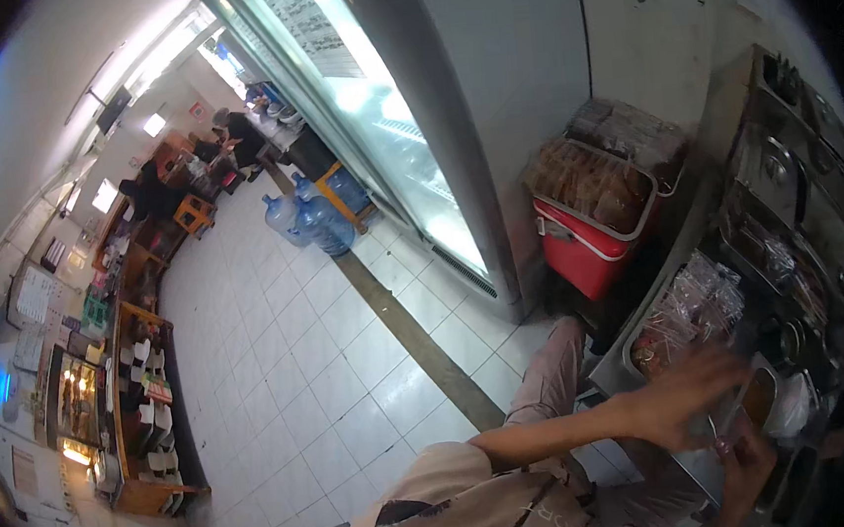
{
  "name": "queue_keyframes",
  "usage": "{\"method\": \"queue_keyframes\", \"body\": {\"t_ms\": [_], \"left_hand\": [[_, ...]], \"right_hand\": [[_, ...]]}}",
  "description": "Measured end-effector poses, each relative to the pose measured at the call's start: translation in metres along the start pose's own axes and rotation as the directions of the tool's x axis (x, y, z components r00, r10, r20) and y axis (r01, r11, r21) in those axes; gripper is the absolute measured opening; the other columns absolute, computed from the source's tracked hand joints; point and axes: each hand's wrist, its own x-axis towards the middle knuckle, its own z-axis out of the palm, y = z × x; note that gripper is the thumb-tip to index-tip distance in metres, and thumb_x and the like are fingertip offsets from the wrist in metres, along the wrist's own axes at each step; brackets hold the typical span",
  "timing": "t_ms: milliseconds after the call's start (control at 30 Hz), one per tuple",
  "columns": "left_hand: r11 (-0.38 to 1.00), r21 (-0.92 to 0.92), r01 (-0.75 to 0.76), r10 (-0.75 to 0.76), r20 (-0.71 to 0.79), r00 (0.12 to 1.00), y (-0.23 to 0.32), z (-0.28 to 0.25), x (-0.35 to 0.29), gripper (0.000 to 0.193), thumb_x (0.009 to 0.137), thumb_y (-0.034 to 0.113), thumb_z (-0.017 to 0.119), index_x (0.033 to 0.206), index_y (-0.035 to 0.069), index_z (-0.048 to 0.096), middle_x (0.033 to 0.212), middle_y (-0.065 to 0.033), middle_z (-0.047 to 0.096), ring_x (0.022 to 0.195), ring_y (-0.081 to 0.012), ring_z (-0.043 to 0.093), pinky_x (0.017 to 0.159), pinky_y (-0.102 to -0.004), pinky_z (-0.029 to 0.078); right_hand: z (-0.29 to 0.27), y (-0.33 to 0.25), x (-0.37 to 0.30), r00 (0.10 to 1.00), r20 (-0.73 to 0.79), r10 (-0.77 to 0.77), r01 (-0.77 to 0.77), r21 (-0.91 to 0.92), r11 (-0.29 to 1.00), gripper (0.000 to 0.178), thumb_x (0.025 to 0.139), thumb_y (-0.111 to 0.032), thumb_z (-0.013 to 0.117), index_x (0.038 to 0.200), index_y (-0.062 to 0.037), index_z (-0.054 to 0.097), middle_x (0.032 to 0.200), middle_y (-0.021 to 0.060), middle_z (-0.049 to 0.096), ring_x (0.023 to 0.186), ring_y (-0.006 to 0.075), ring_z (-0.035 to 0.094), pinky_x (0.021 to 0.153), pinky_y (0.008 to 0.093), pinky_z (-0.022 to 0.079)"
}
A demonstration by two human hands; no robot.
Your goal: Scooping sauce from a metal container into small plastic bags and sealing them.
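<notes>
Where the head view shows the counter at its lower right, the bare left hand (686, 401) and bare right hand (748, 461) come together over a small, clear, thin piece of plastic film (725, 418). That film lies between them, just beside an oblong metal container of orange-brown food (770, 375) and a crumpled white plastic bag (793, 405). Motion blurs the left hand: its fingers reach out above the film, and I cannot tell whether they grip it. The right hand's fingers are curled closed on the film's lower part.

The film should handle as light, limp and slippery, likely to cling or tear under a hard pull; a gathered edge between thumb and fingertip looks like the surest hold. Whether it contains anything is too small to tell.

Just beyond the left hand, the raised rim of a metal tray (630, 351) heaped with clear plastic packets (693, 307) leaves little sideways room, and the container's lip hems in the other side. Space above the counter looks freer. Farther off, a red plastic box (581, 263) stands below the packets' far side, while white floor tiles (301, 362) spread open leftward.
</notes>
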Motion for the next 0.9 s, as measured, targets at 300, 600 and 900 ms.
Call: {"method": "queue_keyframes", "body": {"t_ms": [300,600,900], "left_hand": [[0.986,-0.091,-0.142,0.168,0.588,0.791,0.001,0.032,-0.003,0.076,0.058,0.024,0.084,0.125,0.002,0.056,0.125,-0.0182,0.055,0.128,-0.0401,0.045,0.108,-0.0646,0.027],[0.992,-0.126,-0.005,0.058,0.423,0.904,-0.009,0.013,-0.004,0.06,0.063,0.017,0.085,0.119,0.007,0.064,0.116,-0.0142,0.065,0.114,-0.0362,0.057,0.103,-0.0466,0.041],[0.967,-0.109,0.23,-0.178,0.36,0.916,-0.021,0.018,-0.006,0.06,0.065,0.011,0.087,0.121,0.007,0.065,0.121,-0.0141,0.067,0.113,-0.031,0.063,0.097,-0.0408,0.048]], "right_hand": [[-0.01,-0.014,-0.018,0.988,0.087,0.13,-0.099,-0.296,0.95,0.037,0.072,-0.014,0.08,0.104,0.0023,0.072,0.088,0.0071,0.067,0.074,0.0132,0.06,0.064,0.0282,0.049],[0.016,-0.091,-0.021,0.994,-0.108,0.032,-0.066,-0.318,0.946,0.021,0.08,-0.009,0.08,0.1,-0.002,0.075,0.096,0.0169,0.073,0.076,0.0263,0.072,0.065,0.0346,0.055],[-0.018,-0.042,-0.063,0.883,-0.431,-0.185,-0.281,-0.802,0.527,0.049,0.084,-0.034,0.078,0.115,-0.0012,0.057,0.094,0.0173,0.07,0.08,0.0364,0.069,0.066,0.0492,0.052]]}}
